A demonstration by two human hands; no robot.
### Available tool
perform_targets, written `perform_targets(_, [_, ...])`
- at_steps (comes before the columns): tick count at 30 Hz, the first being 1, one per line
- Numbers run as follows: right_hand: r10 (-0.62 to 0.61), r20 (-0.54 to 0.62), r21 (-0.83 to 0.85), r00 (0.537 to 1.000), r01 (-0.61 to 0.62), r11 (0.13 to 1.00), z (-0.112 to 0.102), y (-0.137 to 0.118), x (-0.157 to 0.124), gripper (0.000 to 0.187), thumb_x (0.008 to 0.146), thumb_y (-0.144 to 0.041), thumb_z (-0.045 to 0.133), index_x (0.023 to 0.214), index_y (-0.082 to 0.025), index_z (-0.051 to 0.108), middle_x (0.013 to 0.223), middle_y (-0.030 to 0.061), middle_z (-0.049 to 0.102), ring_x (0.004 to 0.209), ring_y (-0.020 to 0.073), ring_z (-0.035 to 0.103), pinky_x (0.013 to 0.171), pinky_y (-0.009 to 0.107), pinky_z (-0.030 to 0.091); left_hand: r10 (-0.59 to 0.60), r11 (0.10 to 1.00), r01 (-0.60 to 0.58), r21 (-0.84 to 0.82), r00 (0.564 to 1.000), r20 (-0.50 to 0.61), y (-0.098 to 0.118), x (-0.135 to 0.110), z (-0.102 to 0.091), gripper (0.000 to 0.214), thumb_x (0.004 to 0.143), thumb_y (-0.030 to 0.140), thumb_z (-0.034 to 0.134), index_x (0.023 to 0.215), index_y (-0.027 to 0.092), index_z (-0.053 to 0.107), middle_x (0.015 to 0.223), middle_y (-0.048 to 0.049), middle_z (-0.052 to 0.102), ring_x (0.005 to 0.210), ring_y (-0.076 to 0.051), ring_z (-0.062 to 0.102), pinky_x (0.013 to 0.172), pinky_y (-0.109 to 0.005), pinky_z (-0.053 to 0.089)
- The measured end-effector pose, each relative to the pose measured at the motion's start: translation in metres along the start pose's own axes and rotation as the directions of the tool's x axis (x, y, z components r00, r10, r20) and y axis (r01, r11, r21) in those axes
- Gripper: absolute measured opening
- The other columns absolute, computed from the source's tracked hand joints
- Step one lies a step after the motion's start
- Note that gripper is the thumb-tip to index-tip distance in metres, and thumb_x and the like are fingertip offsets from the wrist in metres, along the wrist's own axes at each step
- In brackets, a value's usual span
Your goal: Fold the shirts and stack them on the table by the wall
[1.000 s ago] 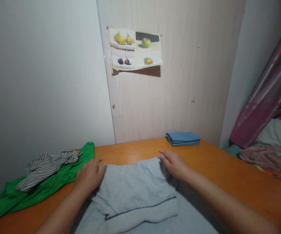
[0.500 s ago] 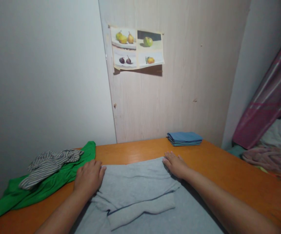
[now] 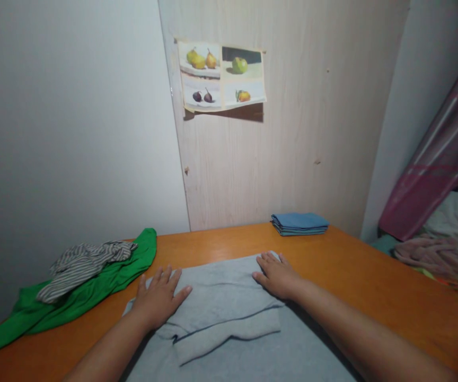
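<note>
Pressing down on a grey garment (image 3: 221, 297), I have both palms flat on its folded upper part. My left hand (image 3: 159, 297) lies at the left edge of the fold, fingers spread and pointing toward the far right. My right hand (image 3: 274, 276) lies on the far right corner of the fold, fingers loosely apart and pointing left. Neither hand grips anything.

The garment sits in the middle of the orange-brown table (image 3: 372, 281), right in front of me. A thin dark seam runs across the folded flap between my forearms. The lower part runs out of the bottom of the view, so I cannot tell what kind of garment it is. My forearms cover its side edges lower down, and my elbows are cut off too.

To my left a green cloth (image 3: 73, 302) lies crumpled along the table, its near end almost at the frame's edge. A striped cloth (image 3: 81, 262) lies bunched on top of it, and the shape of either is hard to make out. At the table's far edge, well apart from my right hand, a folded blue stack (image 3: 298, 223) sits by the wooden panel (image 3: 284, 148). A fruit picture (image 3: 221, 74) is fixed to the panel above. Beyond the table on the right, a pink plaid cloth (image 3: 439, 175) and rumpled bedding (image 3: 431, 257) are cut off by the frame and blurred.
</note>
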State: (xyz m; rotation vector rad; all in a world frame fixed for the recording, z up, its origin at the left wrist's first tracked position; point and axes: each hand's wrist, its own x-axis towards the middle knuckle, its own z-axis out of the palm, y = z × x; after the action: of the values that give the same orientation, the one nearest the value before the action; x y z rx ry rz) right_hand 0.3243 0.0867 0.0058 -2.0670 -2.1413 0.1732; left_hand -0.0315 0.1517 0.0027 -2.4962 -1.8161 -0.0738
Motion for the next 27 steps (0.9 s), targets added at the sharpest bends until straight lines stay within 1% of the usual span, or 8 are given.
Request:
perform_targets(4, [-0.104, -0.085, 0.079, 0.991, 0.111, 0.991, -0.009, -0.038, 0.006, 0.071, 0.102, -0.055, 0.029, 0.155, -0.009, 0.039, 0.164, 0.0193, 0.029, 0.154, 0.0321, 0.021, 0.123, 0.053, 0.013, 0.101, 0.992, -0.105, -0.065, 0.992, -0.073, 0.044, -0.003, -0.017, 0.078, 0.096, 0.068, 0.025, 0.159, 0.022, 0.034, 0.167, -0.0134, 0.024, 0.156, -0.035, 0.014, 0.120, -0.067, 0.005])
perform_targets(7, [-0.213, -0.052, 0.134, 0.976, 0.218, 0.967, -0.002, -0.057, 0.011, 0.071, 0.102, -0.057, 0.027, 0.158, -0.013, 0.035, 0.165, 0.0163, 0.027, 0.155, 0.0295, 0.019, 0.124, 0.051, 0.013, 0.235, 0.961, -0.229, -0.157, 0.972, 0.021, 0.070, -0.011, -0.019, 0.087, 0.091, 0.077, 0.029, 0.161, 0.025, 0.026, 0.168, -0.0112, 0.018, 0.156, -0.035, 0.009, 0.121, -0.066, 0.006])
perform_targets(9, [-0.236, 0.017, 0.125, 0.972, 0.232, 0.965, 0.006, -0.059, 0.015, 0.072, 0.101, -0.060, 0.028, 0.158, -0.016, 0.036, 0.165, 0.0152, 0.028, 0.155, 0.0302, 0.018, 0.123, 0.054, 0.011, 0.287, 0.946, -0.262, -0.189, 0.950, 0.120, 0.078, -0.018, -0.018, 0.098, 0.084, 0.083, 0.037, 0.162, 0.026, 0.022, 0.168, -0.0120, 0.014, 0.156, -0.037, 0.007, 0.120, -0.067, 0.005])
perform_targets(13, [-0.131, 0.021, 0.067, 0.991, 0.130, 0.989, 0.018, -0.044, 0.026, 0.071, 0.102, -0.060, 0.026, 0.157, -0.017, 0.038, 0.165, 0.0152, 0.029, 0.155, 0.0320, 0.016, 0.123, 0.056, 0.007, 0.318, 0.938, -0.275, -0.210, 0.923, 0.216, 0.074, -0.031, -0.016, 0.110, 0.075, 0.088, 0.048, 0.162, 0.028, 0.020, 0.169, -0.0121, 0.008, 0.155, -0.038, 0.003, 0.120, -0.069, 0.001])
perform_targets(18, [-0.064, -0.058, 0.065, 0.996, 0.068, 0.996, 0.014, -0.040, 0.026, 0.066, 0.102, -0.054, 0.033, 0.155, -0.015, 0.041, 0.165, 0.0172, 0.029, 0.155, 0.0335, 0.015, 0.122, 0.057, 0.007, 0.414, 0.885, -0.359, -0.297, 0.898, 0.149, 0.066, -0.038, -0.022, 0.106, 0.076, 0.081, 0.059, 0.162, 0.033, 0.020, 0.169, -0.0090, 0.009, 0.156, -0.036, 0.005, 0.122, -0.066, 0.002])
perform_targets(23, [-0.243, -0.121, 0.152, 0.962, 0.260, 0.953, 0.012, -0.059, 0.009, 0.062, 0.104, -0.048, 0.030, 0.155, -0.014, 0.042, 0.165, 0.0143, 0.029, 0.155, 0.0271, 0.019, 0.125, 0.047, 0.014, 0.535, 0.791, -0.445, -0.421, 0.836, 0.122, 0.067, -0.044, -0.023, 0.085, 0.086, 0.072, 0.055, 0.158, 0.033, 0.032, 0.166, -0.0073, 0.027, 0.155, -0.035, 0.017, 0.123, -0.064, 0.008])
perform_targets(25, [-0.338, -0.061, 0.176, 0.939, 0.344, 0.922, 0.016, -0.065, 0.004, 0.062, 0.104, -0.048, 0.028, 0.155, -0.014, 0.041, 0.164, 0.0133, 0.030, 0.154, 0.0255, 0.021, 0.125, 0.045, 0.016, 0.549, 0.770, -0.448, -0.453, 0.828, 0.115, 0.067, -0.046, -0.023, 0.087, 0.085, 0.070, 0.058, 0.159, 0.032, 0.032, 0.166, -0.0079, 0.029, 0.154, -0.037, 0.020, 0.123, -0.065, 0.009])
perform_targets(27, [-0.384, 0.020, 0.177, 0.923, 0.375, 0.910, 0.022, -0.068, 0.003, 0.064, 0.104, -0.049, 0.027, 0.156, -0.014, 0.040, 0.163, 0.0135, 0.032, 0.154, 0.0255, 0.024, 0.125, 0.047, 0.015, 0.551, 0.742, -0.456, -0.491, 0.833, 0.059, 0.067, -0.045, -0.024, 0.082, 0.084, 0.067, 0.062, 0.154, 0.030, 0.042, 0.161, -0.0092, 0.040, 0.149, -0.037, 0.033, 0.122, -0.060, 0.019])
